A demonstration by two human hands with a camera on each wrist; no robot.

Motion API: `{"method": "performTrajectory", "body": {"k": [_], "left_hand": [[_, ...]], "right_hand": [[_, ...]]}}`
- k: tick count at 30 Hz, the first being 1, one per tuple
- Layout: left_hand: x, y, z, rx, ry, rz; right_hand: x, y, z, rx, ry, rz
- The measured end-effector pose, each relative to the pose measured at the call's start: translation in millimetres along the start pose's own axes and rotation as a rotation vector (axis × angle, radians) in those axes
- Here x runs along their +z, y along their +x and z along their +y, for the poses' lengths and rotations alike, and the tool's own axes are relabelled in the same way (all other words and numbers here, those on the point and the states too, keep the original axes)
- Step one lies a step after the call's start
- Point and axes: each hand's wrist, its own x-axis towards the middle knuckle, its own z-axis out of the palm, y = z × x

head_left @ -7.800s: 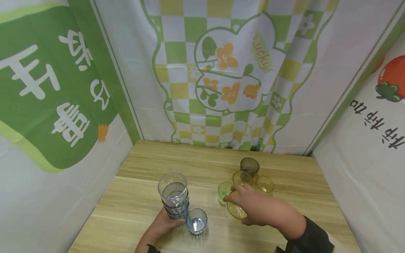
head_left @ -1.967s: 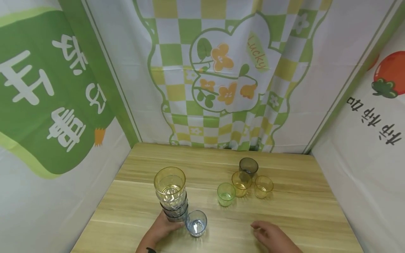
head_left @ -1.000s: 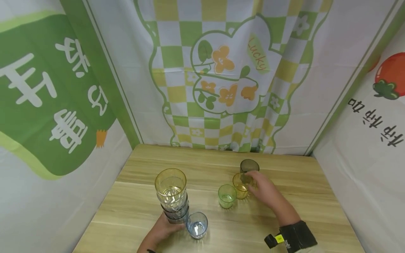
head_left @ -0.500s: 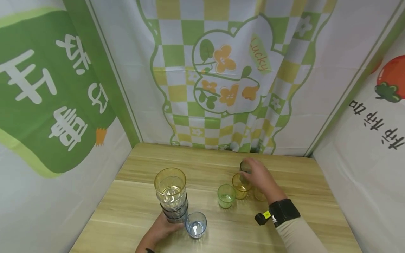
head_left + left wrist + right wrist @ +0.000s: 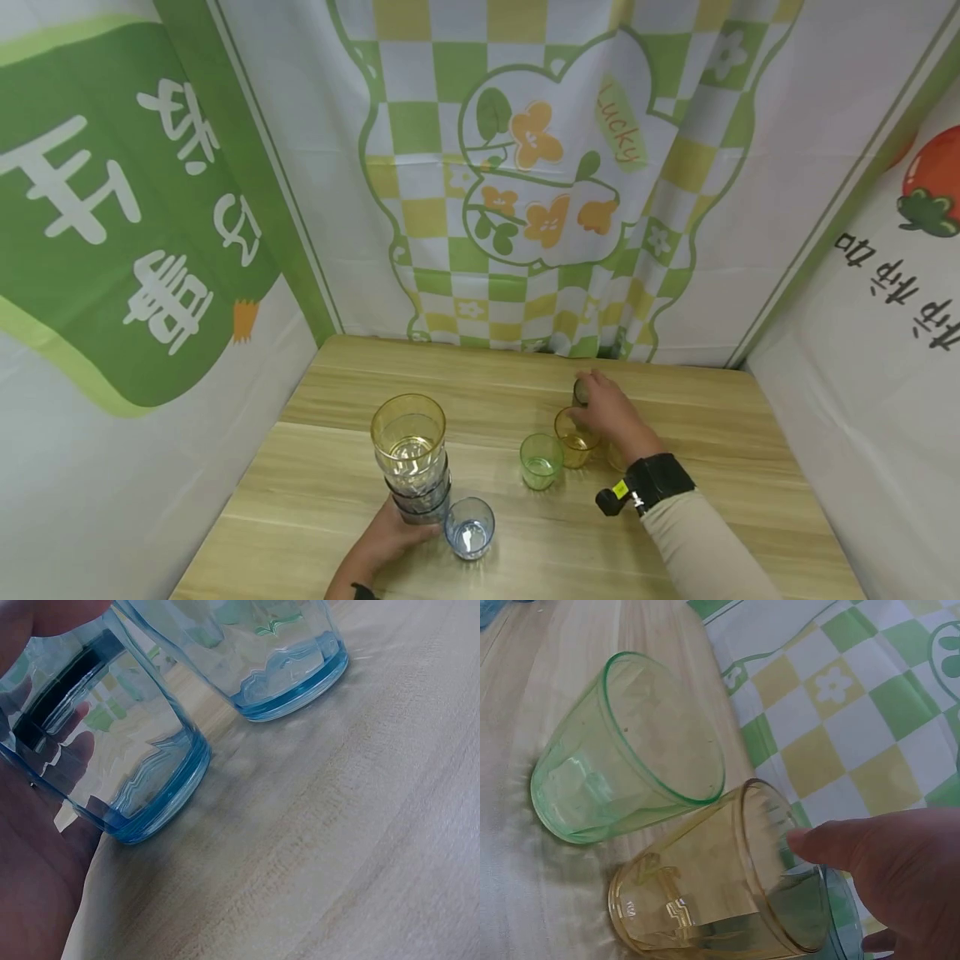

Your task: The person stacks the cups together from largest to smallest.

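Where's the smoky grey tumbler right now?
Head view: the smoky grey tumbler is right of centre, toward the back edge of the table, just behind an amber tumbler and partly hidden by the right hand.

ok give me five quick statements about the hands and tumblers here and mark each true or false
1. The left hand holds a stack of round transparent tumblers. True.
2. The top of that stack is a green tumbler. False: it is an amber-yellow transparent tumbler.
3. A pale green transparent tumbler stands upright on the wood-grain table. True.
4. The right hand is touching a light blue transparent tumbler. False: it is at a dark grey transparent tumbler.
5. The light blue tumbler stands beside the stack. True.
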Motion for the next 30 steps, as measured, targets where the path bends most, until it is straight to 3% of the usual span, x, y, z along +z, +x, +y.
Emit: {"method": "performTrajectory", "body": {"k": [6, 20, 30], "left_hand": [[1.9, 2.3, -1.5, -0.015, -0.025, -0.004], [1.1, 1.3, 1.4, -0.039, -0.016, 0.008], [0.9, 0.6, 2.7, -0.053, -0.012, 0.023]], "right_hand": [[4.1, 4.5, 6.8, 0.026, -0.062, 0.026], [-4.9, 7.4, 12.9, 0.067, -0.005, -0.129], [-3.5, 13.3, 8.7, 0.095, 0.011, -0.124]]}}
